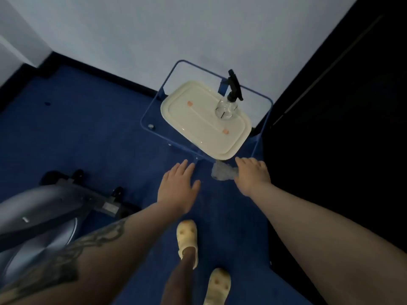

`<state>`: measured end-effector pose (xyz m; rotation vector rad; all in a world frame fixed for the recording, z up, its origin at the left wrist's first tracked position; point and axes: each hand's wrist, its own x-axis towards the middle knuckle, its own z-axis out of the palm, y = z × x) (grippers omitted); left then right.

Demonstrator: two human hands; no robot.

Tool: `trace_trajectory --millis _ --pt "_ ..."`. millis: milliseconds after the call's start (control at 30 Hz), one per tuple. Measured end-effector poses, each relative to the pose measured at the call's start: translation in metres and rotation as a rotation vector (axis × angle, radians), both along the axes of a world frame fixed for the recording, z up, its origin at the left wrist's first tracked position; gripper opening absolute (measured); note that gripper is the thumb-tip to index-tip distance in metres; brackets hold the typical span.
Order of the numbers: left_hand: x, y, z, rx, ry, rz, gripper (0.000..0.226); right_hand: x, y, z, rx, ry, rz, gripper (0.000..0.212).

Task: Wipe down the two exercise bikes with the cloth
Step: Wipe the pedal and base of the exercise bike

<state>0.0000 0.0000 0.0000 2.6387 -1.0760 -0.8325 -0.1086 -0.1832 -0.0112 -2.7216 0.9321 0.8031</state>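
Blue carpet [88,128] open, cloth [222,171] at table edge [154,133]

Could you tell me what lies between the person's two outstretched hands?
In the head view, only bare blue carpet separates the empty left hand from the right hand, which holds a crumpled grey cloth.

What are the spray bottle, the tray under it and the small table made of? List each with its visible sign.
Spray bottle: clear body, glass or plastic, see-through; black trigger head, likely plastic.
Tray: cream, glossy, probably plastic or enamel; it shows light reflections.
Table: transparent top, glass or acrylic, carpet visible through it; thin blue frame, likely painted metal.
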Motion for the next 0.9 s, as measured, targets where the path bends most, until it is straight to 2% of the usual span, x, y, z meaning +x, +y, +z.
trace_trajectory --millis 67,167,300,400,567,800,900 --pt "0.018 0.003 -0.015 0.036 -0.017 0.023 0.059 0.01 -0.008 -0.011 -0.04 0.059 0.063 0.054" --pt "0.042 0.018 -0.035 0.118 -0.013 0.095 0.059 0.014 -0.015 -0.025 -0.106 0.091 0.169 0.012" --pt "0.049 0.051 -0.044 0.201 -0.01 0.155 0.059 0.012 -0.015 -0.025 -0.208 -0.02 0.252 0.018" --pt "0.04 0.073 -0.037 0.247 0.003 0.215 0.058 0.008 -0.002 -0.006 -0.202 -0.111 0.273 0.014" --pt "0.0 0.105 -0.004 0.132 0.075 0.438 0.054 0.001 0.051 0.038 -0.05 -0.57 0.159 0.014" --pt "-0.1 0.217 0.047 0.042 0.073 0.912 0.046 -0.033 0.153 0.084 0.215 -0.685 0.224 0.015" --pt "-0.162 0.272 0.062 -0.002 0.058 1.095 0.046 -0.055 0.212 0.095 0.317 -0.679 0.363 0.02"
